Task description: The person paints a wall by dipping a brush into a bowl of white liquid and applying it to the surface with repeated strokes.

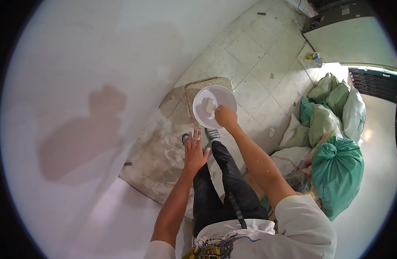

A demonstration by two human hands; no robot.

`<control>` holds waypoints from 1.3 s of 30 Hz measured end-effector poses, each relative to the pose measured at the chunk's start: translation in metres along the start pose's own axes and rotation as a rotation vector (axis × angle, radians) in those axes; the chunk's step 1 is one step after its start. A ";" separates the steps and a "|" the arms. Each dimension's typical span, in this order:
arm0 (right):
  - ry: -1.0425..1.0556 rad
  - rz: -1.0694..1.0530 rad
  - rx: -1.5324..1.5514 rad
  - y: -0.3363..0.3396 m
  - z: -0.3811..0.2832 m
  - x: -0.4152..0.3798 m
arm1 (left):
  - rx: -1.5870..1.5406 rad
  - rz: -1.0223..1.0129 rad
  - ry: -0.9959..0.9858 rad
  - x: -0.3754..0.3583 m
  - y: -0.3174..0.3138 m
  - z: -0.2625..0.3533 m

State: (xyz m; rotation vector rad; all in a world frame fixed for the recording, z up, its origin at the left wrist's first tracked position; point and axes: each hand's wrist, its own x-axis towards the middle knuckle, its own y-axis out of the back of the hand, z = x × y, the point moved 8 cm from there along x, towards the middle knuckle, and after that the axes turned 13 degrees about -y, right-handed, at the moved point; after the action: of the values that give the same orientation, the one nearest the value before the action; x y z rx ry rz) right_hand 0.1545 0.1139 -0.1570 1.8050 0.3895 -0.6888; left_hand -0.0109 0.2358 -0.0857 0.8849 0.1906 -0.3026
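My right hand (226, 117) is closed around a pale, flat-headed tool (209, 106) dipped into a round white basin (215, 88). Its head looks like a wide brush or scraper, though its handle is hidden in my fingers. The basin rests on, or just above, a worn brownish square block (202, 83). I cannot make out how much the basin contains. My left hand (196, 152) hovers just below the basin's near rim with its fingers stretched out, apart and holding nothing. White specks show on its fingers.
A pale wall (133, 56) runs along the left, carrying my shadow. Pale floor tiles (250, 64) show dirt and bits of debris. Several stuffed sacks (323, 123) and a knotted green bag (338, 172) are heaped at the right. A small white container (313, 59) sits farther back.
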 end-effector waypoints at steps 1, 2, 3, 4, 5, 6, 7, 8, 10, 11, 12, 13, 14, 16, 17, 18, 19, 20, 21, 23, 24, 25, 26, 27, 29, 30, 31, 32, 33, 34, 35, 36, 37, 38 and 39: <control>0.000 -0.007 -0.020 -0.006 -0.002 0.006 | -0.015 0.028 0.004 0.004 -0.004 0.003; 0.005 -0.009 -0.039 -0.011 -0.004 0.012 | -0.026 0.062 0.006 0.009 -0.006 0.006; 0.004 -0.024 -0.037 -0.015 -0.003 0.014 | -0.036 0.096 0.007 0.012 -0.008 0.009; 0.001 -0.039 -0.035 -0.019 -0.002 0.015 | -0.023 0.092 0.013 0.014 -0.010 0.011; -0.001 -0.049 -0.032 -0.020 -0.002 0.017 | -0.010 0.091 0.017 0.016 -0.011 0.013; -0.008 -0.062 -0.031 -0.016 -0.002 0.014 | 0.002 0.091 0.021 0.018 -0.011 0.015; -0.016 -0.074 -0.030 -0.011 -0.002 0.008 | 0.011 0.067 0.033 0.019 -0.012 0.016; -0.023 -0.083 -0.028 -0.005 -0.002 0.002 | 0.021 0.045 0.043 0.021 -0.013 0.017; 0.008 -0.039 0.027 0.004 0.003 -0.011 | 0.038 0.007 0.064 0.023 -0.015 0.018; 0.025 -0.013 0.056 0.009 0.005 -0.015 | 0.048 -0.008 0.074 0.025 -0.016 0.017; 0.017 -0.010 0.055 0.010 0.007 -0.019 | 0.056 -0.024 0.083 0.025 -0.018 0.018; 0.009 -0.007 0.055 0.010 0.006 -0.021 | 0.056 -0.022 0.084 0.026 -0.019 0.018; 0.001 -0.003 0.057 0.010 0.005 -0.019 | 0.059 -0.019 0.086 0.027 -0.021 0.019; 0.017 -0.015 0.042 -0.003 0.002 -0.009 | 0.062 -0.033 0.094 0.028 -0.024 0.018; 0.025 -0.029 0.019 -0.013 0.000 -0.002 | 0.064 -0.044 0.101 0.029 -0.026 0.018; 0.031 -0.045 -0.006 -0.019 -0.003 0.001 | 0.065 -0.057 0.109 0.029 -0.027 0.017; 0.041 -0.039 -0.008 -0.021 -0.004 0.002 | 0.074 -0.068 0.112 0.029 -0.029 0.016; 0.052 -0.033 -0.011 -0.023 -0.006 0.001 | 0.083 -0.078 0.115 0.030 -0.029 0.015; 0.061 -0.027 -0.014 -0.020 -0.009 -0.003 | 0.091 -0.089 0.117 0.028 -0.029 0.013; 0.087 -0.005 -0.003 -0.006 -0.006 -0.020 | 0.093 -0.110 0.128 0.027 -0.029 0.012; 0.102 0.013 0.001 0.007 -0.003 -0.032 | 0.094 -0.116 0.129 0.029 -0.030 0.012; 0.108 0.050 0.043 0.022 0.001 -0.044 | 0.095 -0.132 0.133 0.030 -0.031 0.011; 0.116 0.089 0.087 0.036 0.007 -0.059 | 0.098 -0.146 0.136 0.030 -0.031 0.010; 0.126 0.126 0.131 0.046 0.013 -0.071 | 0.102 -0.159 0.142 0.029 -0.032 0.008; 0.100 0.101 0.053 0.045 0.029 -0.083 | 0.122 -0.167 0.138 0.029 -0.034 0.006; 0.088 0.086 0.014 0.043 0.036 -0.088 | 0.133 -0.172 0.140 0.028 -0.034 0.007; 0.091 0.098 0.052 0.044 0.041 -0.093 | 0.131 -0.173 0.145 0.028 -0.032 0.009; 0.094 0.110 0.089 0.045 0.046 -0.096 | 0.140 -0.170 0.148 0.029 -0.029 0.011; 0.098 0.121 0.128 0.047 0.048 -0.098 | 0.149 -0.168 0.152 0.029 -0.031 0.011; 0.107 0.115 0.103 0.046 0.049 -0.099 | 0.157 -0.167 0.155 0.029 -0.032 0.009; 0.113 0.106 0.075 0.046 0.052 -0.101 | 0.169 -0.144 0.149 0.029 -0.032 0.009; 0.115 0.098 0.047 0.045 0.054 -0.104 | 0.164 -0.140 0.149 0.027 -0.032 0.009; 0.081 0.116 0.114 0.048 0.058 -0.106 | 0.158 -0.136 0.147 0.025 -0.031 0.010; 0.089 0.136 0.165 0.054 0.059 -0.108 | 0.156 -0.126 0.142 0.026 -0.027 0.010; 0.102 0.161 0.220 0.064 0.057 -0.111 | 0.141 -0.078 0.128 0.029 -0.019 0.012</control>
State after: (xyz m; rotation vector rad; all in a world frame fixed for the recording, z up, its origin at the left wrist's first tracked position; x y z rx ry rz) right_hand 0.0897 0.0470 -0.0522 2.0609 0.2397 -0.5449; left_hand 0.0100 0.2099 -0.1009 1.0391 0.3260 -0.3347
